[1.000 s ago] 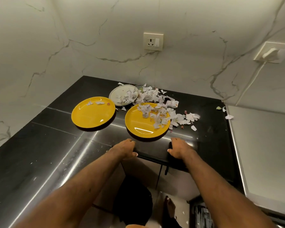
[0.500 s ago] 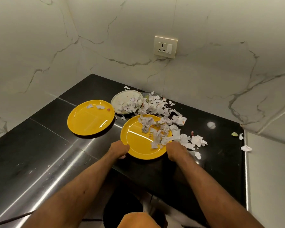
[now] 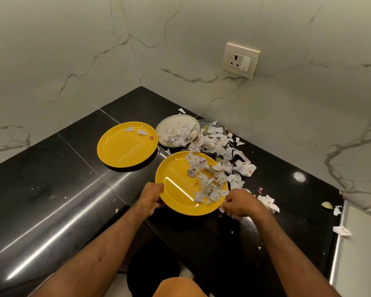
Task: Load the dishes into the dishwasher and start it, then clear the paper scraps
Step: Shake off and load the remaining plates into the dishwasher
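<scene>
Both hands are on the near yellow plate (image 3: 180,196), which sits face up by the front edge of the black counter (image 3: 51,189), straight ahead of you. It's round, so there's no long axis to call. Its open face looks up at you, and a bright glare streak runs across the bare left half.

Your left hand (image 3: 151,198) is at the left rim. The fingers are curled close around the edge and the thumb side is up against the yellow. Your right hand (image 3: 241,203) is at the lower right rim, knuckles up and fingers tightly curled onto the edge, with a white scrap poking out beneath them. So each hand has a narrow, closed hold on the plate, one on either side.

Paper scraps (image 3: 210,185) are heaped over the right half of that plate. They spill off its far right side onto the counter, trailing back towards the wall corner.

The far yellow plate (image 3: 124,148) lies flat to the left and further back, just apart from the near one, with a few bits at its far rim. The white plate (image 3: 171,125) sits behind, touching or nearly touching the far yellow one, and has scraps on its right side. A dark dish (image 3: 204,121) peeks out behind it, mostly buried in paper. More loose scraps (image 3: 342,230) lie off to your right, near the counter's end.
</scene>
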Demonstrator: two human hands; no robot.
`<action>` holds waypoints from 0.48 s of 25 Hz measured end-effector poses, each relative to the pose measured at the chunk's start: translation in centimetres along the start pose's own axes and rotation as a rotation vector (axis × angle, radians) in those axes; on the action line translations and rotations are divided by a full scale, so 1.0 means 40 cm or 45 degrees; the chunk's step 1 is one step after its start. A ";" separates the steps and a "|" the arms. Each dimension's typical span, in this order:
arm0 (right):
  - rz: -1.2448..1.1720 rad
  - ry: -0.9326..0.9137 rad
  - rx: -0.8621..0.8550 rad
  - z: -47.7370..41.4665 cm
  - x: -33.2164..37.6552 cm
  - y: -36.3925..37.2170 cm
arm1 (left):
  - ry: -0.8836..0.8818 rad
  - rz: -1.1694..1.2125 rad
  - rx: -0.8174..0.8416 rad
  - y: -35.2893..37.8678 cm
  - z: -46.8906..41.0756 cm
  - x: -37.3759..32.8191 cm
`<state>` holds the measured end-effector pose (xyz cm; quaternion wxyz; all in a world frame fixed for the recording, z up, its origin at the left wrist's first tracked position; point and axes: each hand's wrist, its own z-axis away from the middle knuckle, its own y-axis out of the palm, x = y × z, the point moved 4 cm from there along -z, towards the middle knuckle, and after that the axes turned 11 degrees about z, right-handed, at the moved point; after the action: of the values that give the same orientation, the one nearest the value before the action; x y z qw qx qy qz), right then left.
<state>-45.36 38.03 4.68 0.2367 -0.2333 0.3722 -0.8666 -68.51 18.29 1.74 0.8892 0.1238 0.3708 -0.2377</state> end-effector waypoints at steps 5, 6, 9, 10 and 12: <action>-0.502 -0.488 -0.578 0.027 0.143 -0.008 | -0.060 0.299 -0.034 0.019 0.022 0.007; -0.484 -0.607 -0.512 0.024 0.182 0.001 | -0.075 0.341 -0.040 0.020 0.027 0.010; -0.123 -0.810 -0.258 0.004 0.282 0.041 | -0.021 0.383 -0.075 0.022 0.052 -0.006; 0.008 -0.838 -0.234 -0.005 0.306 0.051 | 0.009 0.385 -0.081 0.023 0.054 -0.012; 0.166 -0.853 -0.260 -0.035 0.342 0.060 | 0.059 0.390 -0.073 0.026 0.055 -0.024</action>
<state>-56.26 29.31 5.13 0.3757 -0.5029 0.3728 -0.6833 -67.24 18.62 3.99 0.9095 0.1591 0.3744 -0.0857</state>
